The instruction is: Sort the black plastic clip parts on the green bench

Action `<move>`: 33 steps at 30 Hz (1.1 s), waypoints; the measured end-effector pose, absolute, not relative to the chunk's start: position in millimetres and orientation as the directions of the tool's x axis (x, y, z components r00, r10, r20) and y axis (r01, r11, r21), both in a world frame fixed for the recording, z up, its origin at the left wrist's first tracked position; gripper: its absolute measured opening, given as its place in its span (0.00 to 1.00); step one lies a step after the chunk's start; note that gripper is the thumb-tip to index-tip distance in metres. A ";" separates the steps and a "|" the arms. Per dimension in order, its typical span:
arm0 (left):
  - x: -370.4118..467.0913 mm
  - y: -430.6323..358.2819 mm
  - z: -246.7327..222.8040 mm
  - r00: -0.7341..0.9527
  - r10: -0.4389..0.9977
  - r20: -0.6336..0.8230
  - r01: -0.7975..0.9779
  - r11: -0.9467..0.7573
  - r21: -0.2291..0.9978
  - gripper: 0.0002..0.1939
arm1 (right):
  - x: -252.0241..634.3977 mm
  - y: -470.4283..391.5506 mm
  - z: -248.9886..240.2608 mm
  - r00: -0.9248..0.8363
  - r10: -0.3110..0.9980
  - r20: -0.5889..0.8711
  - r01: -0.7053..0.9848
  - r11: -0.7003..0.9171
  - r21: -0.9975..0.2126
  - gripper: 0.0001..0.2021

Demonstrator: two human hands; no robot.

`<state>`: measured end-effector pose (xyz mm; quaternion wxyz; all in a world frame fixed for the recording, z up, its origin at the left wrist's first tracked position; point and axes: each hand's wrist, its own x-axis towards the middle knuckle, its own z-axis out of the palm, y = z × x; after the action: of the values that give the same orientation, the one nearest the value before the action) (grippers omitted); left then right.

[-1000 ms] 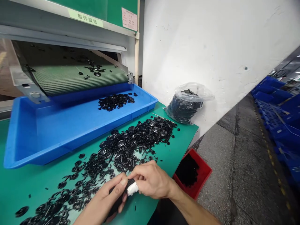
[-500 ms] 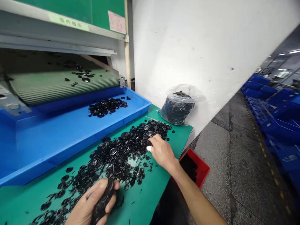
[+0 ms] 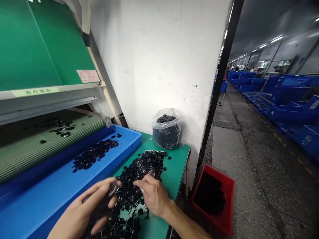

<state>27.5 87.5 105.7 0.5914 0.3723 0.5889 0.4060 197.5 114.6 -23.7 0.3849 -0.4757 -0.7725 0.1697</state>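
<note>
Small black plastic parts (image 3: pixel 132 172), some round and some thin, lie heaped on a green tabletop (image 3: pixel 174 176). At the lower left, my left hand (image 3: pixel 87 205) is curled around several round black parts, partly blurred. My right hand (image 3: pixel 153 196) is over the right side of the heap, its index finger pointing left and its other fingers curled; whatever lies between them is hidden. Behind the heap stands a clear plastic bag (image 3: pixel 166 129) filled with black round pieces.
At the left, a blue tray (image 3: pixel 57 189) with black parts sits under a green conveyor belt (image 3: pixel 62 146). A red bin (image 3: pixel 228 205) holding dark material stands on the floor at the right. A white wall (image 3: pixel 159 59) rises behind the table; blue crates (image 3: pixel 291 116) line the aisle.
The view has swung up and to the right. My left hand has risen with its black parts and is nearer my right hand, whose index finger now reaches out.
</note>
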 end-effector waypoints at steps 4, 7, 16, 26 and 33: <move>85.4 144.6 155.3 0.086 0.993 -0.082 0.000 0.082 0.997 0.16 | 198.0 120.3 -42.2 -0.242 0.876 0.416 0.353 0.479 -0.804 0.28; 129.1 198.6 177.7 0.121 0.986 0.119 0.032 -0.123 0.992 0.10 | 198.4 124.9 -46.9 -0.203 0.905 0.373 0.319 0.422 -0.849 0.28; 221.4 288.7 180.3 0.316 0.920 0.232 0.266 -0.321 0.909 0.16 | 196.6 127.8 -47.1 -0.212 0.898 0.386 0.411 0.440 -0.798 0.27; 211.7 278.7 177.1 0.159 0.867 0.473 0.168 -0.496 0.852 0.13 | 200.2 129.8 -42.2 -0.100 0.920 0.380 0.280 0.392 -0.876 0.22; 106.7 155.6 125.7 -0.030 0.931 0.364 0.225 -0.348 0.910 0.11 | 212.8 127.6 -38.7 -0.120 0.946 0.302 0.069 0.311 -0.948 0.18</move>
<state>106.7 155.6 125.7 0.3252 0.6157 0.4692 0.5431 212.8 127.6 -38.7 0.5216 -0.4099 -0.6192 0.4201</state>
